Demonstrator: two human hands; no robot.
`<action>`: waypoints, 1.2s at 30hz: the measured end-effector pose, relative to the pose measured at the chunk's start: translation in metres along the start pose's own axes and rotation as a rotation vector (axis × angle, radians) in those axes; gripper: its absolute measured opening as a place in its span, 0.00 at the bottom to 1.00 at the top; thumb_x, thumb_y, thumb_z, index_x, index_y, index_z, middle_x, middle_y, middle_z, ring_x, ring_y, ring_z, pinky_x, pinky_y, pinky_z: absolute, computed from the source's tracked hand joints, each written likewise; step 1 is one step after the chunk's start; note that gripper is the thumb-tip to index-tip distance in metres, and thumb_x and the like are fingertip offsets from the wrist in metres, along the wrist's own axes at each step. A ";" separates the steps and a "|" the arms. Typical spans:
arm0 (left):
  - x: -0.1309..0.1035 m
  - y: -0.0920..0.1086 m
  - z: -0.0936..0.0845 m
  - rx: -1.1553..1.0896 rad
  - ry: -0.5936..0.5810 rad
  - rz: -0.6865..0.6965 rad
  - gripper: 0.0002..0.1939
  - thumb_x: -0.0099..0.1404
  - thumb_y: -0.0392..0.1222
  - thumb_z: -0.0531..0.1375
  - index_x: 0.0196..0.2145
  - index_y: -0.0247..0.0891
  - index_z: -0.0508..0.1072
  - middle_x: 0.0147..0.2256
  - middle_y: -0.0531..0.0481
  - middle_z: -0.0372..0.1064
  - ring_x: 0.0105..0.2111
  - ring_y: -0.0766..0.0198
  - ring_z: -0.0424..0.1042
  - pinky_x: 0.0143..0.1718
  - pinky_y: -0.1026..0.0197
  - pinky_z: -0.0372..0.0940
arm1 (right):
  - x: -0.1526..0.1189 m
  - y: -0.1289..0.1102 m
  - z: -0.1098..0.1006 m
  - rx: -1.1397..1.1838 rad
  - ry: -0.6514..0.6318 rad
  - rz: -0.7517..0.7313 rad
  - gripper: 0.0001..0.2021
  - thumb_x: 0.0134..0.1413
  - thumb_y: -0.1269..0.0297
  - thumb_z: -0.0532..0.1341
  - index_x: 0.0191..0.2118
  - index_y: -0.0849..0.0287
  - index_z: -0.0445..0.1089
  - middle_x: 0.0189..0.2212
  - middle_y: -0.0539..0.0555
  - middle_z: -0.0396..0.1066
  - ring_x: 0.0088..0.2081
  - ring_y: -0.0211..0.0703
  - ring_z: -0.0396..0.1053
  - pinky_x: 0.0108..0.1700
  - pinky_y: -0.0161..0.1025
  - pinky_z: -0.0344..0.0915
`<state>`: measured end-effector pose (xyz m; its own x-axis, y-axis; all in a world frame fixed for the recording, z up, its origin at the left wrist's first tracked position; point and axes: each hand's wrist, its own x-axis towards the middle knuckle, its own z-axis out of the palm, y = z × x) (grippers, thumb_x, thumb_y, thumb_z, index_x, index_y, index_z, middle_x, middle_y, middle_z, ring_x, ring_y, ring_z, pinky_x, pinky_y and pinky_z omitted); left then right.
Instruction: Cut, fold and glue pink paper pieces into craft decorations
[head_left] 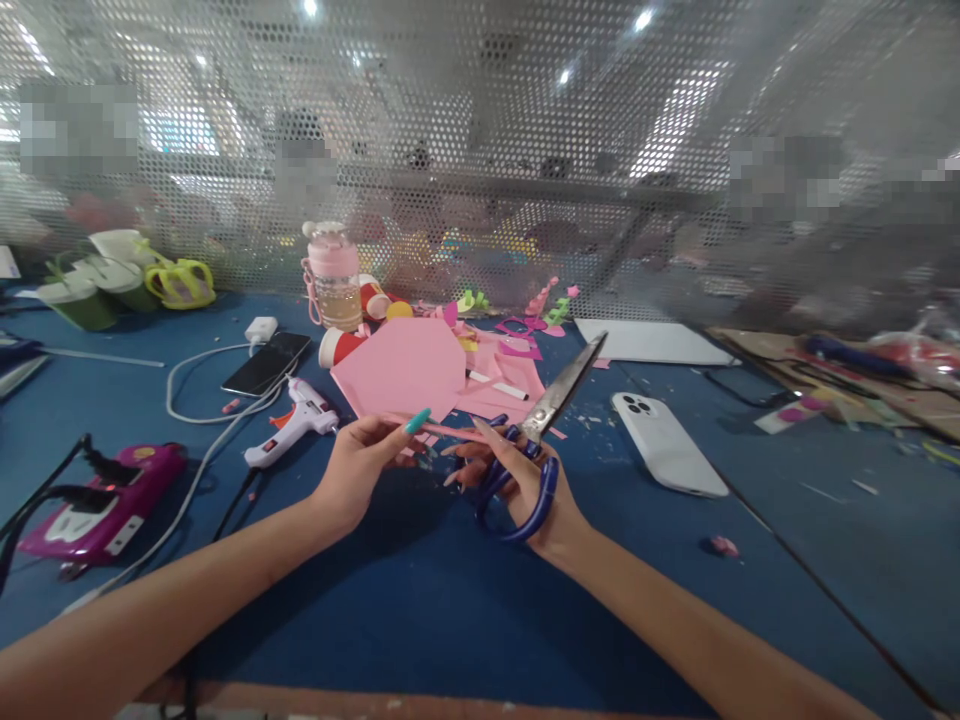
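Between my two hands stretches a narrow pink paper strip (448, 431). My left hand (364, 455) pinches its left end between thumb and fingers. The right end lies at the thumb and fingertips of my right hand (529, 490). That same hand also has blue-handled scissors (534, 430) hooked on it, their metal blades together and pointing up and right, away from the strip. Just beyond the hands lies a large cut sheet of pink paper (409, 365), with more pink pieces and a white marker (499, 385) on its right.
A glue gun (296, 425), a black phone (268, 364) and a magenta power strip (105, 505) with cables lie left. A pink bottle (334, 280) stands at the back. A white phone (666, 443) is at right. A perforated metal screen (480, 150) closes the far side.
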<state>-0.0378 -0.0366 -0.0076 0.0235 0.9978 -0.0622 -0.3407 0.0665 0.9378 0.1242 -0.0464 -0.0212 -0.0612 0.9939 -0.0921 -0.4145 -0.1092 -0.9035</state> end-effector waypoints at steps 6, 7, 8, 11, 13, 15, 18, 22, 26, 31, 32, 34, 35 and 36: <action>0.004 0.011 -0.005 -0.136 -0.017 0.066 0.13 0.47 0.41 0.66 0.28 0.35 0.67 0.26 0.54 0.72 0.28 0.65 0.74 0.31 0.65 0.70 | 0.004 -0.007 -0.010 -0.091 -0.097 -0.008 0.18 0.41 0.46 0.60 0.25 0.59 0.67 0.18 0.49 0.70 0.12 0.33 0.61 0.12 0.32 0.59; 0.005 0.014 -0.006 -0.133 -0.015 0.072 0.12 0.49 0.41 0.65 0.29 0.35 0.66 0.25 0.54 0.72 0.28 0.65 0.74 0.30 0.64 0.70 | 0.005 -0.009 -0.013 -0.127 -0.123 -0.028 0.19 0.41 0.45 0.59 0.25 0.59 0.67 0.17 0.49 0.68 0.12 0.33 0.60 0.12 0.32 0.57; 0.005 0.016 -0.007 -0.119 -0.006 0.078 0.12 0.50 0.41 0.64 0.30 0.36 0.65 0.24 0.54 0.72 0.27 0.64 0.75 0.29 0.64 0.70 | 0.005 -0.012 -0.015 -0.182 -0.144 -0.055 0.20 0.43 0.44 0.57 0.25 0.59 0.67 0.16 0.48 0.66 0.13 0.32 0.59 0.13 0.31 0.56; 0.005 0.022 -0.009 -0.074 0.040 0.085 0.12 0.51 0.39 0.63 0.30 0.36 0.63 0.22 0.54 0.72 0.24 0.64 0.74 0.24 0.67 0.69 | 0.004 -0.022 -0.022 -0.481 -0.154 -0.153 0.18 0.46 0.47 0.56 0.24 0.59 0.66 0.15 0.47 0.61 0.15 0.32 0.57 0.16 0.31 0.55; 0.005 0.023 -0.009 -0.062 0.046 0.076 0.13 0.50 0.38 0.64 0.31 0.35 0.63 0.22 0.53 0.73 0.23 0.64 0.74 0.23 0.69 0.69 | 0.002 -0.030 -0.024 -0.808 -0.147 -0.265 0.15 0.46 0.51 0.57 0.24 0.58 0.64 0.15 0.46 0.59 0.16 0.32 0.55 0.18 0.31 0.54; 0.005 0.023 -0.009 -0.065 0.033 0.059 0.14 0.48 0.36 0.65 0.31 0.35 0.63 0.22 0.53 0.73 0.23 0.63 0.74 0.23 0.68 0.69 | 0.002 -0.037 -0.026 -1.172 -0.142 -0.429 0.12 0.44 0.54 0.58 0.22 0.57 0.62 0.15 0.46 0.59 0.17 0.34 0.55 0.20 0.32 0.53; 0.006 0.022 -0.009 -0.082 0.025 0.039 0.15 0.47 0.35 0.65 0.31 0.35 0.64 0.21 0.52 0.73 0.23 0.62 0.74 0.23 0.68 0.70 | 0.003 -0.041 -0.028 -1.545 -0.140 -0.624 0.11 0.43 0.55 0.57 0.22 0.58 0.61 0.18 0.48 0.61 0.21 0.37 0.59 0.23 0.33 0.54; 0.006 0.021 -0.011 -0.083 0.033 0.027 0.12 0.49 0.34 0.64 0.30 0.34 0.64 0.23 0.50 0.74 0.24 0.62 0.75 0.25 0.68 0.70 | 0.006 -0.038 -0.034 -1.703 -0.135 -0.712 0.11 0.46 0.56 0.54 0.28 0.59 0.64 0.21 0.51 0.66 0.24 0.40 0.64 0.25 0.34 0.57; 0.007 0.020 -0.013 -0.078 0.023 0.028 0.11 0.50 0.33 0.63 0.30 0.35 0.64 0.24 0.50 0.75 0.25 0.62 0.75 0.26 0.67 0.71 | 0.007 -0.035 -0.038 -1.767 -0.097 -0.797 0.13 0.47 0.56 0.53 0.30 0.60 0.65 0.24 0.54 0.69 0.26 0.43 0.68 0.26 0.35 0.58; 0.007 0.019 -0.013 -0.090 -0.006 0.038 0.11 0.51 0.34 0.63 0.31 0.35 0.64 0.23 0.50 0.74 0.25 0.63 0.75 0.27 0.67 0.71 | 0.007 -0.035 -0.038 -1.800 -0.034 -0.837 0.13 0.46 0.54 0.54 0.28 0.60 0.65 0.21 0.53 0.68 0.24 0.43 0.68 0.23 0.34 0.55; 0.007 0.019 -0.013 -0.091 -0.003 0.039 0.11 0.51 0.34 0.63 0.30 0.36 0.64 0.23 0.51 0.74 0.25 0.63 0.75 0.27 0.67 0.71 | 0.007 -0.035 -0.038 -1.799 -0.037 -0.836 0.13 0.46 0.54 0.54 0.28 0.60 0.65 0.20 0.52 0.68 0.24 0.42 0.67 0.23 0.34 0.55; 0.007 0.019 -0.012 -0.092 0.011 0.037 0.10 0.51 0.34 0.63 0.30 0.36 0.63 0.22 0.51 0.74 0.25 0.62 0.75 0.27 0.67 0.71 | 0.007 -0.035 -0.038 -1.797 -0.060 -0.817 0.13 0.47 0.53 0.54 0.26 0.59 0.64 0.18 0.51 0.67 0.22 0.41 0.67 0.23 0.34 0.54; 0.007 0.019 -0.012 -0.094 0.019 0.036 0.11 0.51 0.34 0.63 0.30 0.36 0.63 0.22 0.51 0.74 0.25 0.63 0.75 0.27 0.67 0.71 | 0.007 -0.036 -0.038 -1.797 -0.071 -0.803 0.13 0.47 0.53 0.54 0.26 0.59 0.64 0.18 0.51 0.67 0.22 0.41 0.67 0.23 0.33 0.54; 0.007 0.019 -0.012 -0.098 0.026 0.035 0.11 0.51 0.33 0.63 0.30 0.36 0.63 0.23 0.52 0.74 0.25 0.63 0.75 0.27 0.67 0.71 | 0.007 -0.036 -0.038 -1.798 -0.081 -0.787 0.14 0.48 0.53 0.54 0.25 0.59 0.64 0.18 0.50 0.67 0.22 0.40 0.67 0.23 0.33 0.54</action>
<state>-0.0553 -0.0285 0.0060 -0.0145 0.9991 -0.0397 -0.4308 0.0296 0.9019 0.1730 -0.0353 -0.0056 -0.4110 0.7960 0.4443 0.8788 0.4756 -0.0390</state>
